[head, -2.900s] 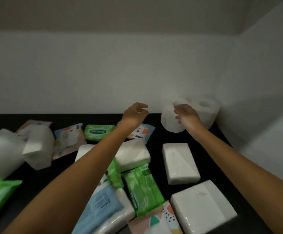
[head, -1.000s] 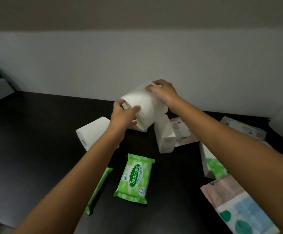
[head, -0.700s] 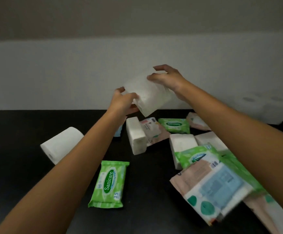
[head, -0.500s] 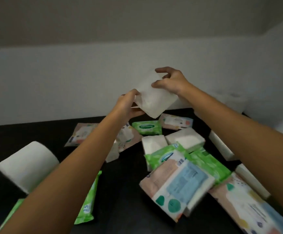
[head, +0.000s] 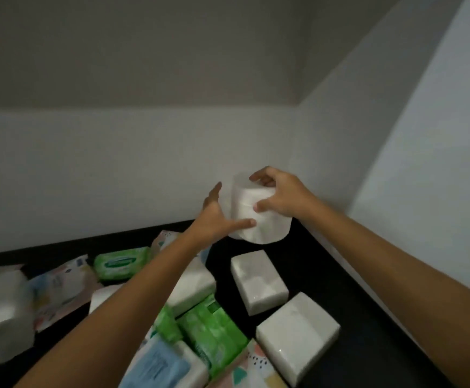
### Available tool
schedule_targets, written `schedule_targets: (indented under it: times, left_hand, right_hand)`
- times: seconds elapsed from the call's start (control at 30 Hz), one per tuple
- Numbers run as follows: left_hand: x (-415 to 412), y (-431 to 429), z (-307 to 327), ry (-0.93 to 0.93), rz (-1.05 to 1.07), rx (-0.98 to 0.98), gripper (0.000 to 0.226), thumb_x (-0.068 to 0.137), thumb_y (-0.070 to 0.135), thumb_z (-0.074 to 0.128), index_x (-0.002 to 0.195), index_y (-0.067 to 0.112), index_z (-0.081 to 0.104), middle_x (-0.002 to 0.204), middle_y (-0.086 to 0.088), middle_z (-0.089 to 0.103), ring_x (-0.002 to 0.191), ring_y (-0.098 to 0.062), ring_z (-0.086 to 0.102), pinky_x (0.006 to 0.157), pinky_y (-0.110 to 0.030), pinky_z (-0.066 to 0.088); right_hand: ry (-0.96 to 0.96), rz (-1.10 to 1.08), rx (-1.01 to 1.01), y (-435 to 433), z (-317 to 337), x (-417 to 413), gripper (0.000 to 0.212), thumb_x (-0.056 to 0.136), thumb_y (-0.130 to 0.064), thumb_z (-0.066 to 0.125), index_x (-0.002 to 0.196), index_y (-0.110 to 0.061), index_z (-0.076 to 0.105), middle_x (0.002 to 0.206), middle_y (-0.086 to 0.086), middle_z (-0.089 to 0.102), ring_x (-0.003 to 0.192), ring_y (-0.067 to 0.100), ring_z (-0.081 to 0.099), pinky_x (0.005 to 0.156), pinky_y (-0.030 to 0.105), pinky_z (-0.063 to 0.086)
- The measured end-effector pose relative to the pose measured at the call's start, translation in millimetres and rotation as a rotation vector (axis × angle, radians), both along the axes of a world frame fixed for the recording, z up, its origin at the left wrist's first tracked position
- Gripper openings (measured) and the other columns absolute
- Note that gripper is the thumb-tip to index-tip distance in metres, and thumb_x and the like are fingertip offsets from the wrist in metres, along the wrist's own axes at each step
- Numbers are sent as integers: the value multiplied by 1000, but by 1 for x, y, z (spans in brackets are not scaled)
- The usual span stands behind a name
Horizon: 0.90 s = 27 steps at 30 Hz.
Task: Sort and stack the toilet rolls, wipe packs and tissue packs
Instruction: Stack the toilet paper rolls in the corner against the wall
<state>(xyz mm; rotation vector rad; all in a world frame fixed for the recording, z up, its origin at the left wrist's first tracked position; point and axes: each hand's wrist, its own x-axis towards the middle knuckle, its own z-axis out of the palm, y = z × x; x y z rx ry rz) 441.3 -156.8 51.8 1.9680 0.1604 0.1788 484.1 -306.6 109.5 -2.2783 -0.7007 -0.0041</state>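
Observation:
My right hand (head: 284, 198) grips a white toilet roll (head: 243, 201) from above, in the far right corner of the black table (head: 329, 278). Under it shows more white, the lower toilet roll (head: 264, 232); the line between the two is blurred. My left hand (head: 215, 219) has straight fingers and touches the held roll's left side. White tissue packs (head: 259, 281) (head: 298, 334) lie in front of the rolls. Green wipe packs (head: 121, 261) (head: 211, 334) and a patterned pack (head: 60, 287) lie to the left.
White walls meet right behind the rolls, and the right wall (head: 396, 191) runs along the table edge. A blue-labelled pack (head: 158, 368) lies near me under my left forearm. A blurred white pack or roll (head: 1, 312) sits at the far left.
Both hands picked a toilet roll from the left of the table and carried it right to the corner. My left hand has opened against its side.

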Motion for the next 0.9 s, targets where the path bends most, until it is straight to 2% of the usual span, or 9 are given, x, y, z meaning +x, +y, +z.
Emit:
schedule_targets:
  times: [0.1,0.17,0.23,0.37,0.43,0.53,0.63,0.73,0.9]
  left_hand:
    - [21,-22,-2,-40,-106,3,142,48,43,87,144,36,-17,151,-4,19,136,-21,34,108,-37,38]
    - [29,-30,-6,-92,-153,-36,142,47,37,89,142,40,-17,145,-2,32,127,-15,44,100,-32,45]
    - [35,-35,-10,-172,-113,-54,126,54,24,89,142,37,-1,137,-1,41,116,-10,51,86,-18,47]
    - [47,-45,-12,-255,6,-56,91,59,20,86,119,36,19,121,4,45,99,-1,54,69,-10,47]
    - [57,-47,-11,-266,61,-93,89,59,19,87,116,35,21,121,4,43,103,-6,53,74,-11,47]
    - [79,-49,-10,-265,120,-128,93,54,21,90,118,35,23,127,2,41,116,-13,48,95,-27,47]
    - [107,-52,-9,-231,83,-78,99,47,29,91,120,35,25,131,1,39,120,-16,44,102,-35,44]
    - [135,-50,-6,-163,-35,-97,95,56,31,87,130,28,27,134,-1,39,123,-17,44,103,-33,43]
    - [186,-37,6,-68,-20,-333,70,85,40,60,143,32,22,145,-1,42,128,-20,45,105,-41,41]
  right_hand:
    - [25,104,20,-20,-1,9,52,66,-2,78,113,-14,58,107,-5,58,107,12,55,84,9,39]
    - [31,144,26,-28,-2,14,47,67,-2,78,109,-13,60,105,-7,59,103,8,55,86,9,39]
    - [18,158,29,-34,-2,20,45,68,-5,78,109,-14,62,105,-8,60,103,7,55,88,11,40]
    - [-93,70,133,-41,-15,35,54,74,-19,75,124,-21,53,117,-12,47,111,4,44,91,16,34]
    - [-84,-97,305,-42,-27,46,55,79,-28,70,129,-21,48,124,-7,41,115,7,44,95,17,34]
    - [266,-268,476,-40,-38,67,53,89,-35,56,136,-17,42,139,7,43,126,22,47,105,29,37]
    - [520,-253,623,-37,-42,95,55,91,-36,52,140,-15,37,141,6,46,126,27,48,105,46,42]
    - [459,-281,614,-35,-43,127,57,87,-39,56,137,-17,42,138,5,50,122,25,51,104,45,43]
    - [405,-285,706,-43,-44,172,31,91,-27,52,121,-20,54,122,3,58,106,17,56,97,39,46]
